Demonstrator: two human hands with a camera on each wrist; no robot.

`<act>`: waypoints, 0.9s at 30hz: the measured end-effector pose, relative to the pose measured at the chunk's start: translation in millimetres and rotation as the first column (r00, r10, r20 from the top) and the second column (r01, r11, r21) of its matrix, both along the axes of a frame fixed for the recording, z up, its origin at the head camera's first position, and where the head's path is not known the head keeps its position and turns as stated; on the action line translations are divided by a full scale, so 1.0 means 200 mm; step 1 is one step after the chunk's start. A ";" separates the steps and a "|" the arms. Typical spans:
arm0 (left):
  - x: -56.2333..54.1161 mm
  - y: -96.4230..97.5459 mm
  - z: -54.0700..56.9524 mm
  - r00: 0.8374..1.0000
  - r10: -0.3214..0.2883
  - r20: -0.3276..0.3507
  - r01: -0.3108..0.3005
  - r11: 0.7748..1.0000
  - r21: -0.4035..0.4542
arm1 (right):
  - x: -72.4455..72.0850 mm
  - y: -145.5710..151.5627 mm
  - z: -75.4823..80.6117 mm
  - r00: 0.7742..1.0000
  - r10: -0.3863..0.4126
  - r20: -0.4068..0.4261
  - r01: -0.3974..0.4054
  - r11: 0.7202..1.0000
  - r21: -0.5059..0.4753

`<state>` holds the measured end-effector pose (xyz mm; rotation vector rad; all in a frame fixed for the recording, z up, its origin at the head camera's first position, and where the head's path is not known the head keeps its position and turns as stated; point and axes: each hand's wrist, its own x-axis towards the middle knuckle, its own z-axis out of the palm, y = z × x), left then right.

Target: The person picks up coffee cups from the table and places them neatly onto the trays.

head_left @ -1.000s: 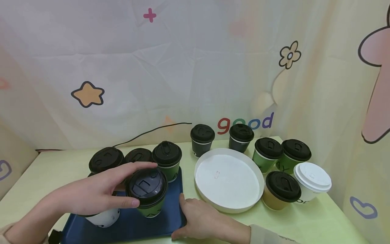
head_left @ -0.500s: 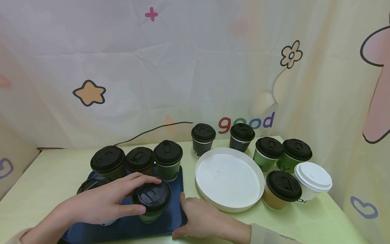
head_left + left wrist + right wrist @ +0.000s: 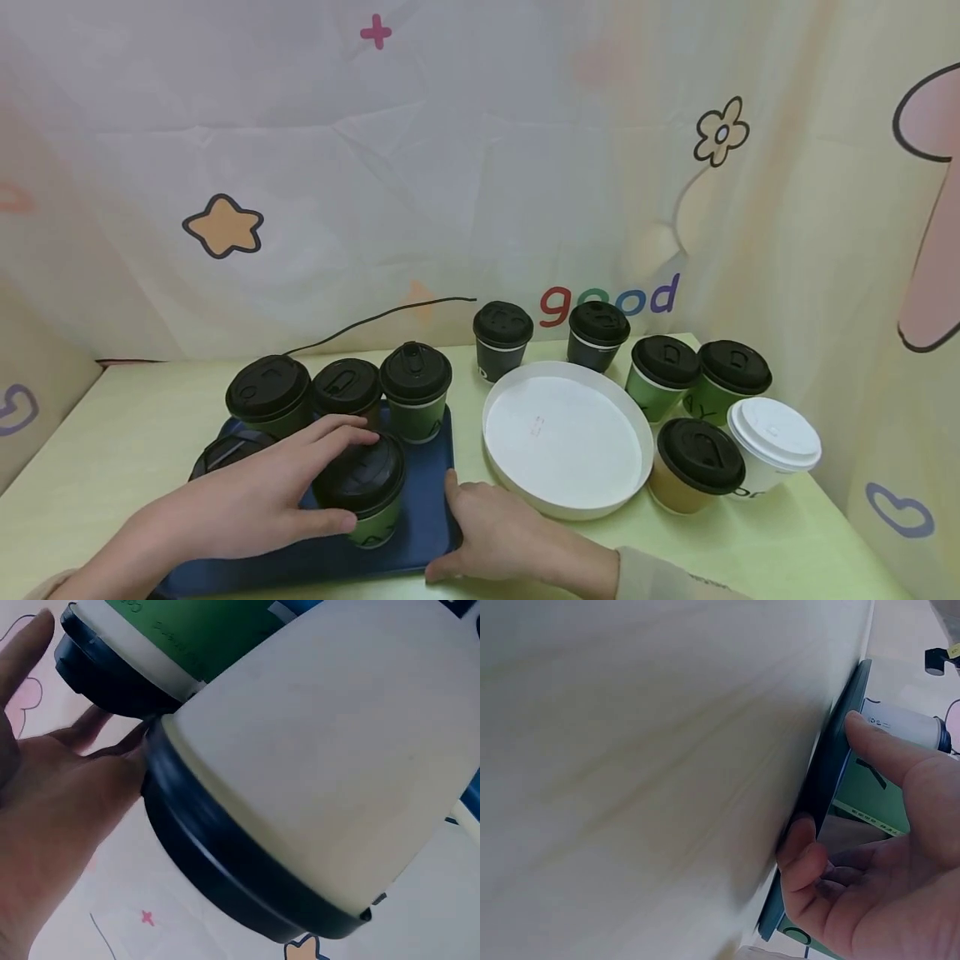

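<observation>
L hand [image 3: 273,496] has thumb + fingers round the black plastic lid [image 3: 363,479] of a green paper cup [image 3: 381,525], upright at the blue rectangular tray's [image 3: 429,500] front right; R hand [image 3: 502,533] grips tray edge. White paper cup [image 3: 322,742] alongside could prob. topple if L hand swings back.

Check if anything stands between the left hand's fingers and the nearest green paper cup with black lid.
Nothing visible does: the left hand curves around that cup; the black-lidded white paper cup stands beside it.
</observation>
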<state>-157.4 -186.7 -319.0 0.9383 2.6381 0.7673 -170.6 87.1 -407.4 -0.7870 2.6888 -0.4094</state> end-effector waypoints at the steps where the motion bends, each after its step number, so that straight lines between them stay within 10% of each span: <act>1: 0.00 0.00 0.00 1.000 0.016 -0.004 -0.017 1.000 -0.006 | 0.00 0.00 0.00 1.000 0.000 -0.001 0.000 1.000 -0.001; 22: -0.01 -0.06 -0.01 0.991 0.090 -0.100 -0.090 0.996 0.006 | 0.00 0.01 0.01 1.000 0.009 0.026 -0.009 1.000 0.000; 27: 0.01 -0.09 0.01 0.961 0.134 -0.241 -0.103 0.985 0.136 | -0.01 0.02 0.01 0.999 0.020 0.029 -0.020 1.000 -0.004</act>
